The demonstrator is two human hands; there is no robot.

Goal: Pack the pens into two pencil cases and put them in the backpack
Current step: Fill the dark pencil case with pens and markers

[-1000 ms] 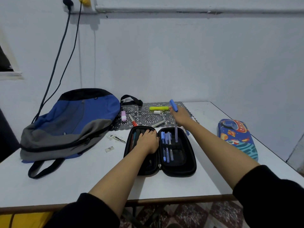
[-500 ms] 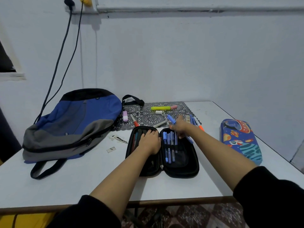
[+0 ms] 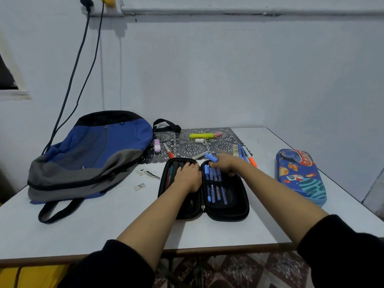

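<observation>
A black pencil case [image 3: 226, 210] lies open on the white table [image 3: 104, 221]. My left hand [image 3: 188, 175] rests flat on its left half. My right hand [image 3: 223, 164] grips a blue-capped pen [image 3: 211, 157] at the top of the right half, where several blue pens [image 3: 215, 187] lie in loops. A blue space-print pencil case [image 3: 301, 175] lies shut at the right. The blue and grey backpack [image 3: 89, 154] lies on its side at the left.
On a dark lace mat [image 3: 191, 148] behind the case lie a yellow highlighter [image 3: 201, 135], a pink eraser [image 3: 217, 134], a white eraser [image 3: 199, 140], a pink highlighter [image 3: 157, 145], a red-tipped marker [image 3: 168, 150] and loose pens [image 3: 246, 154]. Cables hang down the wall.
My right hand brought the blue-capped pen down from above the mat to the top of the case's right half. My left hand stayed on the left half.
</observation>
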